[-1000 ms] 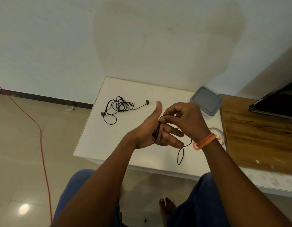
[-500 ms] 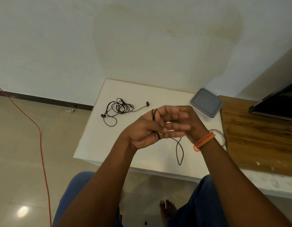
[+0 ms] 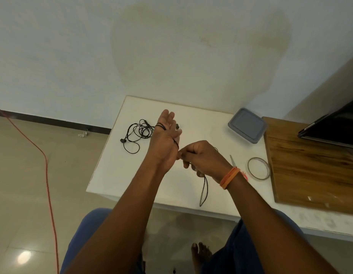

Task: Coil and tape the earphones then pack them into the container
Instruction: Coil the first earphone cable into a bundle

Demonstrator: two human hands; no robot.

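Note:
My left hand (image 3: 165, 139) is raised over the white table (image 3: 116, 171), fingers straight and pointing away, with a black earphone cable (image 3: 161, 125) wound around the fingers. My right hand (image 3: 201, 157) is just below and to the right of it, fingers pinched on the same cable. A loose loop of that cable (image 3: 203, 191) hangs from the right hand to the table's front edge. A second pair of black earphones (image 3: 138, 133) lies tangled on the table to the left. The grey lidded container (image 3: 247, 125) sits at the back right. A roll of clear tape (image 3: 259, 168) lies right of my right wrist.
Scissors (image 3: 233, 160) peek out beside my right wrist. A wooden board (image 3: 314, 167) covers the table's right part, with a dark laptop (image 3: 333, 125) at its back. An orange cord (image 3: 47, 171) runs across the floor at left. My knees and a bare foot (image 3: 200, 254) are below.
My left hand has opened and turned its back to me, fingers stretched away. My right hand has dropped lower and right, drawing the cable around the left fingers. The hanging loop is shorter.

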